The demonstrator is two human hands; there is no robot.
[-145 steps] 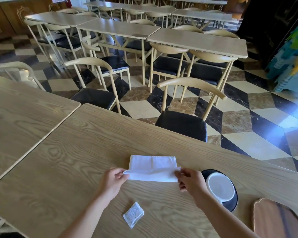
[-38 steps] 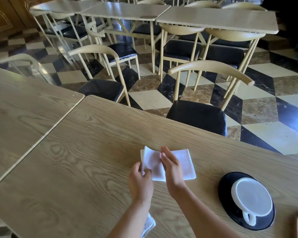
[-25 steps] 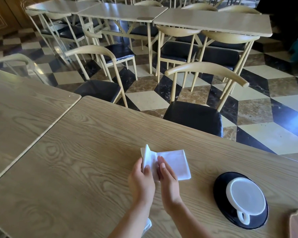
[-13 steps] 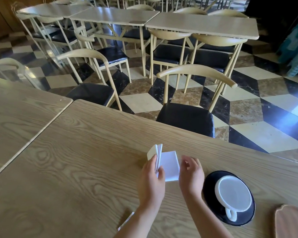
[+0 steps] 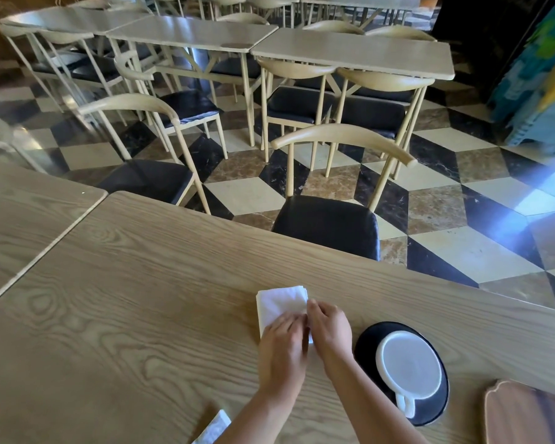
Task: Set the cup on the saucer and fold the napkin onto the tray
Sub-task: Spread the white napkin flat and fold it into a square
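Left hand (image 5: 282, 350) (fingers (image 5: 287, 323) flat, together) and right hand (image 5: 329, 328) (fingers (image 5: 314, 309) bent, grip unclear) pressed the folded napkin (image 5: 277, 302) near the bench's (image 5: 141, 315) far edge, likely setting creases.

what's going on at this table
A person is folding a white napkin on the wooden table. The left hand presses down on the small folded square, and the right hand has its fingertips at the right edge. The white cup already sits on the black saucer to the right. The napkin is not yet on the wooden tray at the near right.
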